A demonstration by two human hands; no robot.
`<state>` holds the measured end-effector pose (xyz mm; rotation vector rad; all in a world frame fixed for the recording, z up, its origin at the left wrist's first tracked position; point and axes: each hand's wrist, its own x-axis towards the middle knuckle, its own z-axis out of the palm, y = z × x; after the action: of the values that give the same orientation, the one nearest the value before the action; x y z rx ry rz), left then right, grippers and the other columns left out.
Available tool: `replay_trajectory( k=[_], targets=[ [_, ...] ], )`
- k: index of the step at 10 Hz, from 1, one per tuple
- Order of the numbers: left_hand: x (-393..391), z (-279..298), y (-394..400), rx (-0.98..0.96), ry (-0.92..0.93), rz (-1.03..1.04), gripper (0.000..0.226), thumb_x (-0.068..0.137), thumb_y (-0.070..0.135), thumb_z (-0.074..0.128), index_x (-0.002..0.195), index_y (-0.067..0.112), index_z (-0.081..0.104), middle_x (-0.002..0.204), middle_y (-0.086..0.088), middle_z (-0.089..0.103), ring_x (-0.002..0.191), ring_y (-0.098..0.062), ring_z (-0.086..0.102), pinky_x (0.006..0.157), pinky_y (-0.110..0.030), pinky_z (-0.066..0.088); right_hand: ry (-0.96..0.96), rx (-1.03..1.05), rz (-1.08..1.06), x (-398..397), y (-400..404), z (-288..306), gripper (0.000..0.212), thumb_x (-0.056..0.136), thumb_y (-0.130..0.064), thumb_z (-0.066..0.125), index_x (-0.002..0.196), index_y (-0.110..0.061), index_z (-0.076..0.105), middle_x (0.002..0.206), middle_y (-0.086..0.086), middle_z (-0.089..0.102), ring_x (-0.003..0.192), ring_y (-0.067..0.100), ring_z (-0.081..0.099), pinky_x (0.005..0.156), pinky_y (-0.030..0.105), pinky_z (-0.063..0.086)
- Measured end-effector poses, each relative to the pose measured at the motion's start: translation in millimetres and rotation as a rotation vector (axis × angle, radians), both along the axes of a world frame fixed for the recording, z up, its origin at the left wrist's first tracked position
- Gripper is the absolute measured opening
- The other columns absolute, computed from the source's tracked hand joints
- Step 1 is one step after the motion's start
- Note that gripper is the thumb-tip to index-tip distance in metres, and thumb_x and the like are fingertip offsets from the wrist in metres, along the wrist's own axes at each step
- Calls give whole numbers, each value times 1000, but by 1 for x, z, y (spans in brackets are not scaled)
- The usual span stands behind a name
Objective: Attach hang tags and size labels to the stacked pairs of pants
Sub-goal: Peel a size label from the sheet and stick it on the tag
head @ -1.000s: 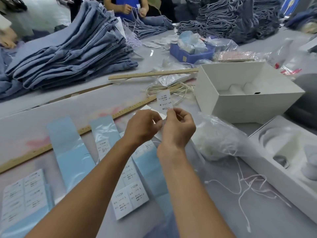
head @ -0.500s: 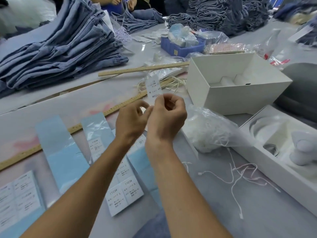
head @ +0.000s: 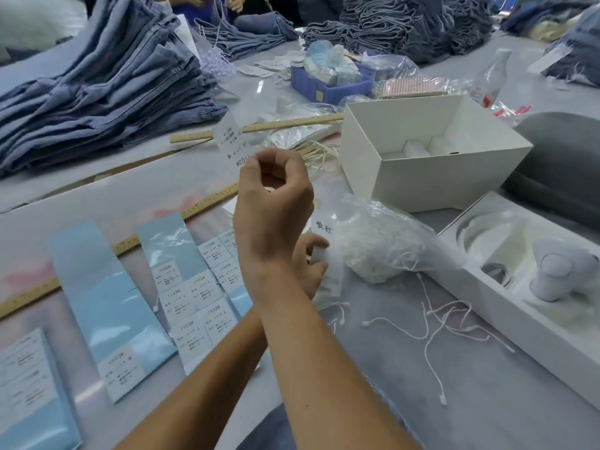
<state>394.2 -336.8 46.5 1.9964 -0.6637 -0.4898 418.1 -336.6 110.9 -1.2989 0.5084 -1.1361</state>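
Observation:
My right hand (head: 274,203) is raised over the table and pinches a white size label (head: 231,140) printed "1103#", which sticks up past my fingertips. My left arm crosses under the right wrist. My left hand (head: 310,267) is low by the clear bag of white hang-tag strings (head: 383,248), its fingers curled on a white card (head: 329,284); the right wrist hides most of it. Loose strings (head: 431,323) lie on the table to the right. A tall stack of folded blue pants (head: 97,102) sits at the far left.
Sheets of size labels (head: 201,287) and pale blue sleeves (head: 97,287) lie at the near left. Two wooden rulers (head: 276,126) (head: 201,204) cross the middle. An open white box (head: 431,151), a white moulded tray (head: 535,271), a blue bin (head: 328,86) and more pants stacks (head: 406,24) stand beyond.
My hands have come apart. The right hand keeps the label, now turned over and raised. The left hand has dropped and crossed under to the right, beside the bag of strings.

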Motion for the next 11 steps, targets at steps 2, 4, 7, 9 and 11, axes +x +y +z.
replay_trajectory(
  k=[2,4,7,9,11],
  targets=[
    [-1,17,132,-233,190,234,58,87,2,76,129,36,53,88,4,75,76,-11,71,62,-20,54,74,-47,153,-4,13,7,5,89,-2,70,91,-7,69,83,-3,69,76,4,65,70,22,55],
    [-17,-8,224,-359,140,685,32,88,-6,71,95,25,73,77,5,77,62,-3,69,53,-17,53,195,-121,767,-5,28,5,6,88,-3,75,93,-7,73,88,4,75,83,10,69,77,24,56],
    [-1,-8,244,-468,217,694,27,91,4,72,101,28,78,81,1,77,71,-5,68,59,-13,49,425,-165,1028,-5,40,-10,14,89,3,69,85,-10,71,80,6,71,79,13,65,77,27,58],
    [1,-4,256,-560,221,758,19,93,13,71,104,27,79,97,8,79,86,-3,72,65,-12,51,522,-212,1140,-4,49,-19,15,88,2,72,84,-12,76,79,8,69,76,13,63,75,23,56],
    [-1,1,258,-528,290,749,20,100,25,62,99,34,80,94,10,78,83,-2,68,66,-19,51,632,-290,1244,-5,51,-19,10,87,0,74,86,-9,78,83,8,73,78,11,67,74,23,56]
  ],
)
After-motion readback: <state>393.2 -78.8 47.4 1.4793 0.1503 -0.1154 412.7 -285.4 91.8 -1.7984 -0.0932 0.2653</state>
